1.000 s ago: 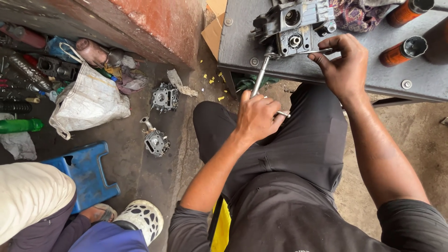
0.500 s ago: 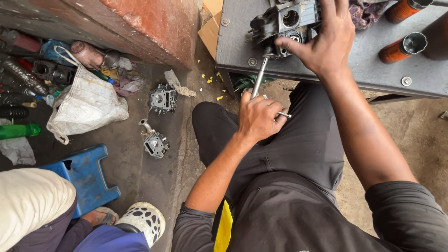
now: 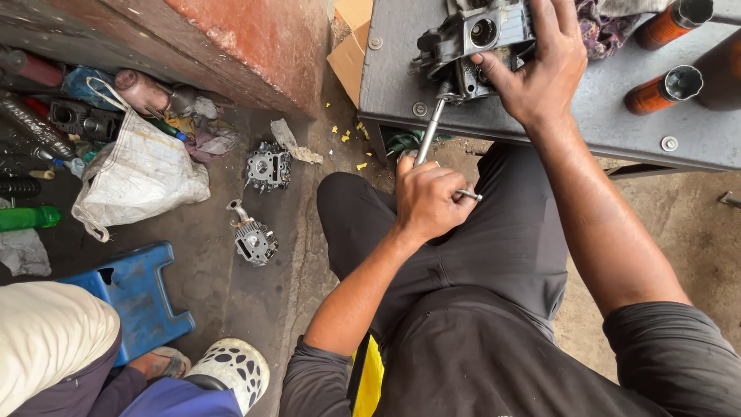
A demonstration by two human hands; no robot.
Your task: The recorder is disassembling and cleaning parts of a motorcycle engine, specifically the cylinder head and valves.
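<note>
My left hand (image 3: 426, 199) is closed around the handle of a metal T-handle wrench (image 3: 429, 133), whose shaft runs up to a grey metal engine part (image 3: 472, 42) on a grey metal bench (image 3: 594, 116). My right hand (image 3: 540, 69) presses down on that engine part, fingers spread over its top and thumb against its front. I sit with dark trousers under both arms.
Two orange tubes (image 3: 662, 89) lie on the bench at right. On the floor at left are two engine parts (image 3: 255, 239), a white sack (image 3: 135, 174), a blue plastic stool (image 3: 139, 293), bottles and scrap. Another person's leg and spotted shoe (image 3: 231, 371) are at bottom left.
My right hand has shifted up and left from the bench edge onto the engine part. My left hand stays on the wrench handle, turning slightly.
</note>
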